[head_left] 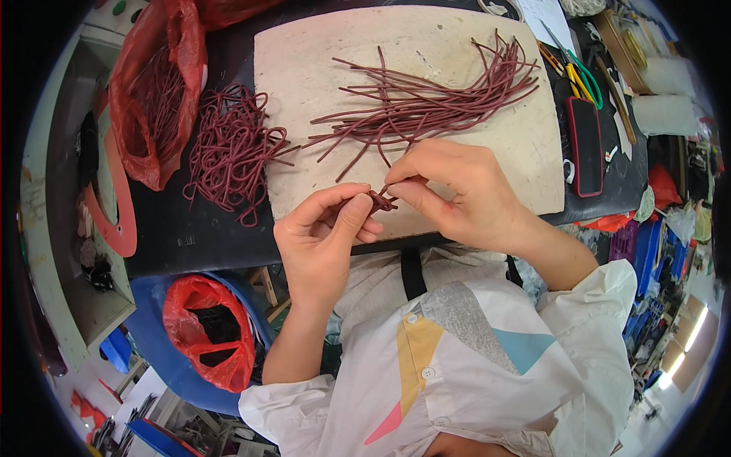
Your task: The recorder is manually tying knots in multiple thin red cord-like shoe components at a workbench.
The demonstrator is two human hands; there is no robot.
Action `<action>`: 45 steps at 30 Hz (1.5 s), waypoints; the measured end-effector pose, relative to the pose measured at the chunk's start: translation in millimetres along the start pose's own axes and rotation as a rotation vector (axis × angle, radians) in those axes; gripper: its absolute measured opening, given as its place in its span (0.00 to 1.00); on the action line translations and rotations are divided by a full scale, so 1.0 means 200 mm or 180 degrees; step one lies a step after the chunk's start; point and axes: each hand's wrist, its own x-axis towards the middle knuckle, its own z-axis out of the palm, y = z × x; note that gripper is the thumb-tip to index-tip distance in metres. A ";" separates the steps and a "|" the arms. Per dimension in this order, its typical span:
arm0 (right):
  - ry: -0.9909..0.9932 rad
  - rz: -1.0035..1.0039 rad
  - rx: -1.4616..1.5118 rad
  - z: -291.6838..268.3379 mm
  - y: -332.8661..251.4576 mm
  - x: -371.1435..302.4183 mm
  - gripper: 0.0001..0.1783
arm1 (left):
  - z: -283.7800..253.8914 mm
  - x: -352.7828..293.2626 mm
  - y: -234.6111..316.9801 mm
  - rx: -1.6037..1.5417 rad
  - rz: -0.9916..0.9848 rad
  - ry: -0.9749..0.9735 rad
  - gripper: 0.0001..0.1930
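Observation:
Between my two hands, over the near edge of a cream board (304, 68), is a small knotted piece of dark red cord (381, 202). My left hand (327, 221) pinches it between thumb and fingers. With thumb and forefinger, my right hand (442, 190) grips a strand at the top of the same knot. Just beyond my hands a loose bundle of cut dark red cords (426, 103) lies across the board. Left of it, a tangled heap of looped red cord (232, 148) rests partly on the board's left edge.
A red plastic bag (156, 99) with more cords stands at the back left. On the right lie a phone (585, 145), green-handled scissors (586, 76) and a yellow-handled tool (576, 82). A red-lined blue bin (209, 327) sits below the table's left side.

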 end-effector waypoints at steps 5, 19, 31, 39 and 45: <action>0.0458 0.0321 0.0919 0.07 0.01 -0.02 0.08 | 0.01 0.01 0.00 -0.0196 0.0061 0.0109 0.07; 0.0334 -0.0003 0.0632 0.10 0.04 -0.04 0.06 | -0.03 0.00 -0.01 -0.0966 -0.0438 -0.0023 0.09; 0.0233 0.0291 0.0992 0.11 0.00 -0.03 0.04 | 0.00 0.00 -0.01 -0.0915 0.0146 0.0338 0.07; 0.0186 0.0179 0.0611 0.12 -0.03 -0.01 0.05 | 0.01 0.01 -0.03 -0.0712 0.0609 0.0555 0.06; 0.0131 0.0055 0.0463 0.13 -0.03 0.00 0.04 | 0.00 0.02 -0.05 -0.0311 0.0842 0.0737 0.06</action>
